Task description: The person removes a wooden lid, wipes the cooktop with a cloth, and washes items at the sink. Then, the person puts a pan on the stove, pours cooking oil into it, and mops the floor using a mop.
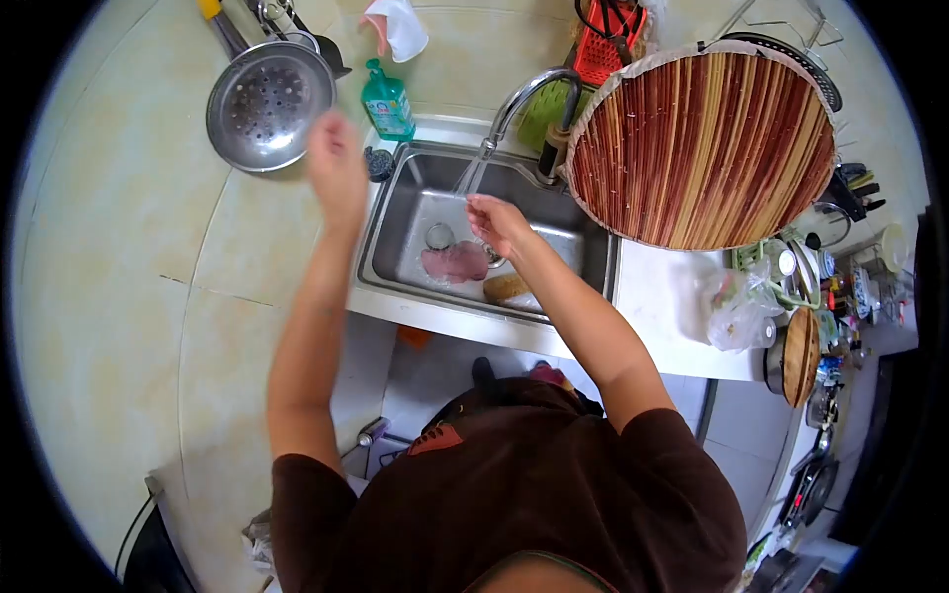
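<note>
My left hand (338, 166) is raised over the left edge of the sink, close to the perforated metal strainer (265, 104) on the wall. Motion blurs its fingers, so I cannot tell how they are set. My right hand (501, 225) hovers above the metal sink (395, 222), just beside the water running from the curved faucet (521, 91). Its fingers are loosely bent and apart, with nothing visible in them. Below, a pink cloth (455, 262) lies in the basin near a small round clear item (439, 235). A brown sponge-like piece (506, 288) sits by the front wall.
A green pump bottle (388, 107) and a dark scouring pad (379, 164) stand at the sink's back left corner. On the right, a large round striped woven lid (704, 148) covers part of the counter. Beyond it are a plastic bag (739, 308) and a dish rack (791, 272).
</note>
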